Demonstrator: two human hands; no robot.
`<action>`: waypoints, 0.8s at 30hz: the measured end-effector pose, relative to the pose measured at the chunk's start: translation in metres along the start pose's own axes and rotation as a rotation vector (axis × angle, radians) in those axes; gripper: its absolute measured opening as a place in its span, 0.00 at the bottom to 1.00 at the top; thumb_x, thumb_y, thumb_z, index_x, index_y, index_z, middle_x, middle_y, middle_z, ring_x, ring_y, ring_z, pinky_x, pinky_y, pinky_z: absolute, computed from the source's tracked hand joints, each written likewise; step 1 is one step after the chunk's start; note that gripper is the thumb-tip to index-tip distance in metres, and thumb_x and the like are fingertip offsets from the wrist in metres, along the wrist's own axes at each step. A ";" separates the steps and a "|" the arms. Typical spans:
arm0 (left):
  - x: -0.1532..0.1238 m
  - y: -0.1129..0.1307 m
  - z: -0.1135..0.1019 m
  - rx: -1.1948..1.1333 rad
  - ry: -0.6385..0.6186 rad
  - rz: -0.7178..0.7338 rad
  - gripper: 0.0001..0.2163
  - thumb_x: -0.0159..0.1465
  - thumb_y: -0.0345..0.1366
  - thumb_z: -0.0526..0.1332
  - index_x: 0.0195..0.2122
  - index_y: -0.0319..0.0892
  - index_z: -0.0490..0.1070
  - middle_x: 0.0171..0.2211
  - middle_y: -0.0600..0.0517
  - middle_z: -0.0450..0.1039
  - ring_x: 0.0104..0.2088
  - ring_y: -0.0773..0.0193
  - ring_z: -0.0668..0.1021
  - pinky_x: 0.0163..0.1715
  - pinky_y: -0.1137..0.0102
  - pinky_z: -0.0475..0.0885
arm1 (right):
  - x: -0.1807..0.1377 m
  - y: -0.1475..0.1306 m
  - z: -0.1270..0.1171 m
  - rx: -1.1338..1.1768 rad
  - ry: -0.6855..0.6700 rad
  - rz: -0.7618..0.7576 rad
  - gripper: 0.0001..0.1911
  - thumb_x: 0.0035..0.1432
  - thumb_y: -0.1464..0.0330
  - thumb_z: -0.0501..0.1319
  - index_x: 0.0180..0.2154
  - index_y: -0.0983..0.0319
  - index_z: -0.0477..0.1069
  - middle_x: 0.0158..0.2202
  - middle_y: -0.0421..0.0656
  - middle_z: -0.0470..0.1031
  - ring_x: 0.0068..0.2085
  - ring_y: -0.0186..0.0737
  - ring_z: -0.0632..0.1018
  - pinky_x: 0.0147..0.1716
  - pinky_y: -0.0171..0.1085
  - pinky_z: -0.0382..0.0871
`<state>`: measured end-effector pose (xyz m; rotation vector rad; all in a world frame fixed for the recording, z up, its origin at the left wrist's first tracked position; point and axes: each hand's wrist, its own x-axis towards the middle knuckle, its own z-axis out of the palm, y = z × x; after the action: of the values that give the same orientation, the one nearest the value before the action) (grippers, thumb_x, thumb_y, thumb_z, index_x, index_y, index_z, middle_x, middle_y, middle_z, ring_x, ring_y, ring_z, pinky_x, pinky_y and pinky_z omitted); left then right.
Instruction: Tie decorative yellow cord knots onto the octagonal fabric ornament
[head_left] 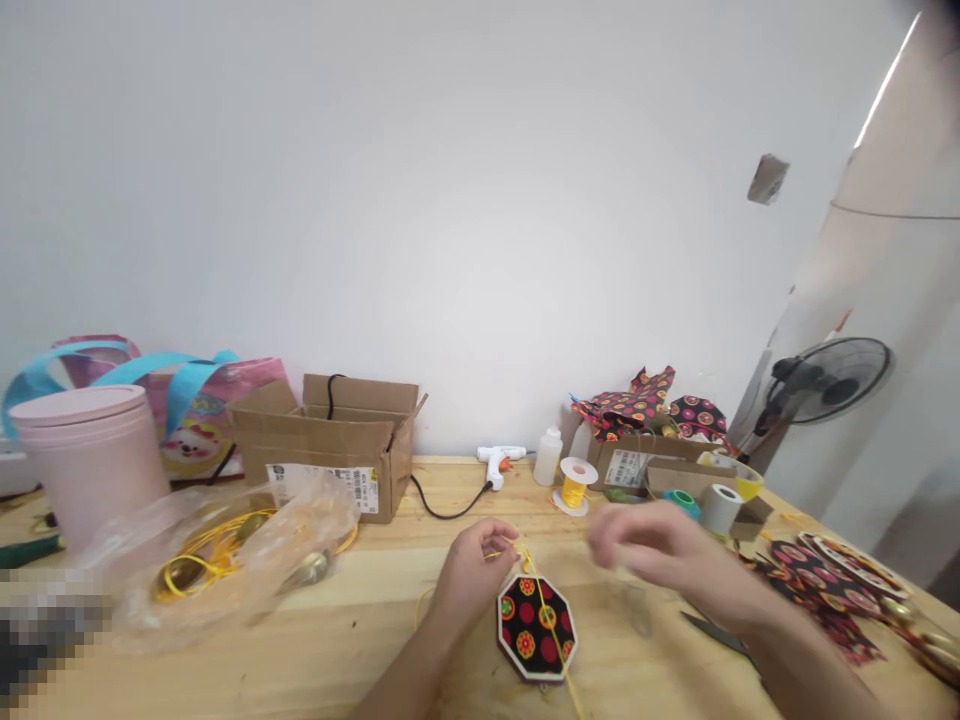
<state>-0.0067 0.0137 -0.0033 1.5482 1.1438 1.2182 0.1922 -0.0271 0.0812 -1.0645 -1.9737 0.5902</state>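
An octagonal ornament (pixel 534 632) lies on the wooden table, its black patterned fabric face framed by a pale rim. At its top, my left hand (pixel 480 565) is closed, thumb and finger pinching the yellow cord (pixel 527 562). One length of that cord runs down across the ornament toward the near edge. My right hand (pixel 649 540) hovers to the right of the ornament, blurred by motion; whether it holds anything is unclear. Below it, a dark-bladed tool (pixel 712 632), perhaps scissors, lies partly hidden by my right forearm.
Behind stand a glue gun (pixel 496 465), a white bottle (pixel 548 455) and a yellow cord spool (pixel 575 485). Left are a cardboard box (pixel 330 445), a plastic bag (pixel 225 555) and a pink canister (pixel 90 470). Fabric pieces (pixel 817 590) lie right, near a fan (pixel 832 380).
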 end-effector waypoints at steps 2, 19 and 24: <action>-0.001 0.000 0.000 0.001 -0.010 0.005 0.06 0.48 0.29 0.57 0.28 0.38 0.68 0.24 0.52 0.69 0.27 0.64 0.73 0.30 0.70 0.67 | 0.016 0.012 0.029 0.010 -0.145 0.095 0.12 0.48 0.60 0.56 0.26 0.63 0.68 0.23 0.40 0.68 0.25 0.34 0.68 0.23 0.32 0.60; -0.004 0.009 0.003 0.052 -0.084 -0.069 0.05 0.50 0.29 0.56 0.29 0.38 0.68 0.28 0.51 0.70 0.31 0.64 0.73 0.30 0.72 0.67 | 0.017 0.065 0.060 -0.147 -0.129 0.044 0.06 0.50 0.68 0.55 0.28 0.59 0.71 0.23 0.39 0.69 0.25 0.33 0.68 0.24 0.31 0.59; -0.002 0.009 0.004 0.070 -0.099 -0.097 0.06 0.51 0.32 0.56 0.29 0.38 0.69 0.27 0.52 0.69 0.29 0.64 0.73 0.29 0.72 0.68 | 0.017 0.064 0.054 -0.080 -0.084 0.070 0.09 0.50 0.66 0.55 0.26 0.60 0.72 0.23 0.41 0.71 0.25 0.35 0.70 0.25 0.32 0.60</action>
<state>-0.0017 0.0096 0.0044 1.5684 1.1940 1.0363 0.1726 0.0207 0.0129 -1.1791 -2.0546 0.6061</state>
